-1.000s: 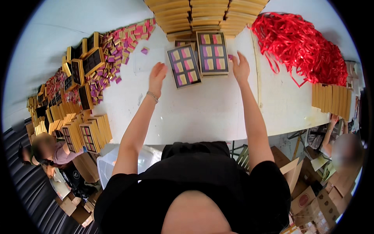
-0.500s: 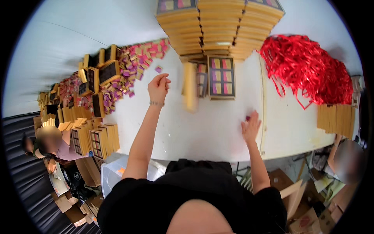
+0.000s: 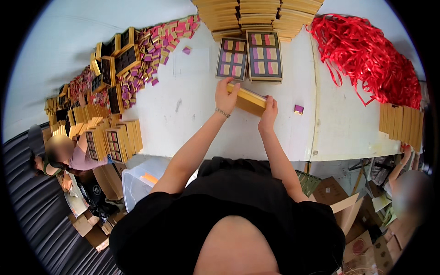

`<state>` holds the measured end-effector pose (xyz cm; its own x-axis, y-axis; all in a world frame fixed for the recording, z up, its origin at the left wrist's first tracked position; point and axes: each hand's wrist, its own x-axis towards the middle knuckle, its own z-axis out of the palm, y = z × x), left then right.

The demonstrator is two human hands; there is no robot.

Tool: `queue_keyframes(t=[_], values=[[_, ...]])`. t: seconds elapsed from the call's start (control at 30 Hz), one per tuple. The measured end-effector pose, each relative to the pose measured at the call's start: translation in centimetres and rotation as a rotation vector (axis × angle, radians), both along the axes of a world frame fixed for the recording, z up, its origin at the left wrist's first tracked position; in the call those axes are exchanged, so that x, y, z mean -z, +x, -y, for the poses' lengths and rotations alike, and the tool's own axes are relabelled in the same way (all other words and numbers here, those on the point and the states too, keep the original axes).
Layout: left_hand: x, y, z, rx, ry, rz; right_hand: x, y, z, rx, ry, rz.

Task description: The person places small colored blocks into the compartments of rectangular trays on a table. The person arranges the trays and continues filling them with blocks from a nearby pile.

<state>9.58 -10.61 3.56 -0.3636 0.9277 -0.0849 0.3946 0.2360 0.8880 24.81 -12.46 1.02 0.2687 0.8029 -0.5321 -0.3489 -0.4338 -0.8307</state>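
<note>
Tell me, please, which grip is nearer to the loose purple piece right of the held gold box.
Right. The right grip is left of the purple piece, not touching it; the left grip is farther left, at the other end of the gold box.

white table (image 3: pixel 160 114), grey floor (image 3: pixel 338 171) below, dark ribbed drapery (image 3: pixel 41 211) leftward.

Free room over left tabletop (image 3: pixel 169 119), stacked boxes (image 3: pixel 259 18) a barrier ahead.
</note>
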Motion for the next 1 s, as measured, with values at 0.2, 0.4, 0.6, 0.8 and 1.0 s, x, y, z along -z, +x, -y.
queue_keyframes(t=[0.2,0.4,0.6,0.8,1.0], values=[[-2.6,-1.5,4.9,-0.478,-0.137,0.877,-7.9,-1.2,1.8,-0.280,0.861,0.706],[-20.6,-6.3,-1.8,-0.148,0.390,1.002,-17.4,-5.2,-1.1,-0.415,1.572,0.947],[-31.4,-16.2,-22.0,0.361,0.588,0.546,-16.7,-3.5,-3.9,-0.399,1.288,0.830],[-28.6,-15.0,-29.7,0.415,0.170,0.076,-10.8,1.3,-9.4,-0.271,0.875,1.219],[-18.5,-16.8,-26.8,-0.065,0.475,0.929,-2.4,4.9,-13.7,-0.434,0.119,-0.009]])
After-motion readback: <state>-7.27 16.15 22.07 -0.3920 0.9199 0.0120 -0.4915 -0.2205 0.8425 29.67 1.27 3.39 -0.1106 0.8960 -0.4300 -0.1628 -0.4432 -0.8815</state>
